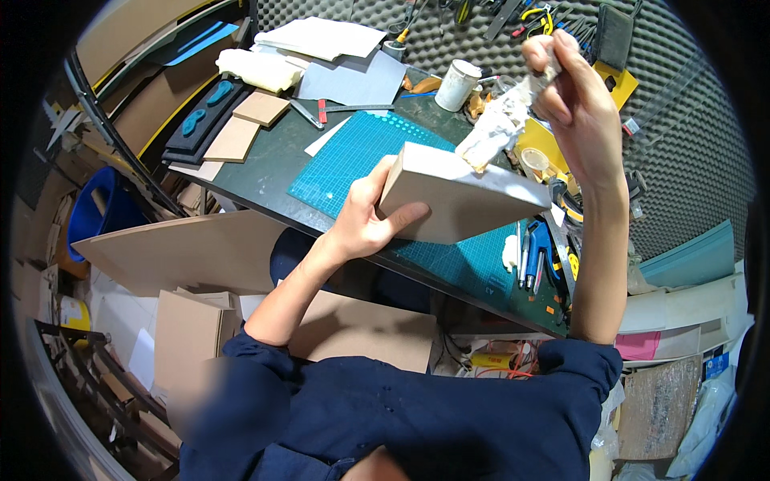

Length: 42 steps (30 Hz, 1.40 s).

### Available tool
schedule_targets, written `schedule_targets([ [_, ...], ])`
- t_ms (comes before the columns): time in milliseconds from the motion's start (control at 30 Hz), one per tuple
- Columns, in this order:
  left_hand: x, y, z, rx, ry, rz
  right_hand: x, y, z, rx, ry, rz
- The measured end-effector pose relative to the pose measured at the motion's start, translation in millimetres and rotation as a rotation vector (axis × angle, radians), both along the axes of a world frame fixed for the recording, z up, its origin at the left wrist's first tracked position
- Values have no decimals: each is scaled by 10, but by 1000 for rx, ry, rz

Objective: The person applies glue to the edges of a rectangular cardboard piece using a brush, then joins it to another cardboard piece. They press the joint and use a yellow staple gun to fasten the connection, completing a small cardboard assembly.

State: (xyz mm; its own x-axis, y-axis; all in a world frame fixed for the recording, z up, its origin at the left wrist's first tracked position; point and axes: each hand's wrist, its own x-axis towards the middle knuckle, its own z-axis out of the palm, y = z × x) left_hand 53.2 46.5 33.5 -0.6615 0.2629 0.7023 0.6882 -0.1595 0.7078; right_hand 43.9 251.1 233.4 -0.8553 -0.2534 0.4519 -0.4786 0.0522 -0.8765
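Observation:
My left hand (366, 215) grips a flat, box-like rectangular piece (461, 207) by its left end, thumb across the brown face and fingers behind. The piece is tilted up above the green cutting mat (341, 164), and its upper narrow side is pale grey-white. Raised at the upper right, my right hand (584, 108) pinches a crumpled white rag (499, 128) between thumb and fingers. The rag's lower end hangs at the piece's upper side; I cannot tell whether they touch.
Behind the mat stand a white can (458, 86), a metal ruler (353, 107) and sheets of paper (319, 38). Brown boards (233, 138) lie at the left. A blue glue gun (539, 247) and several pens are at the right edge. Cardboard sheets (192, 248) lean below the table.

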Motion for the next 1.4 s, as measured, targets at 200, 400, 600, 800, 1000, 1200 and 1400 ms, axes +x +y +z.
schedule_targets([
  [200,-138,78,24,77,-73,10,-382,10,65,179,103,41],
  [400,-137,110,20,75,-47,69,-613,19,18,206,61,166],
  [600,-157,125,17,106,-85,38,-702,-9,7,314,75,103],
  [800,-167,109,18,61,-84,54,-706,-40,40,295,119,83],
  [1000,-165,114,19,85,-82,48,-699,12,0,256,133,133],
  [1200,-169,119,23,95,-103,27,-680,87,32,240,96,176],
  [1400,-165,111,29,68,-61,60,-576,148,25,344,167,-5],
])
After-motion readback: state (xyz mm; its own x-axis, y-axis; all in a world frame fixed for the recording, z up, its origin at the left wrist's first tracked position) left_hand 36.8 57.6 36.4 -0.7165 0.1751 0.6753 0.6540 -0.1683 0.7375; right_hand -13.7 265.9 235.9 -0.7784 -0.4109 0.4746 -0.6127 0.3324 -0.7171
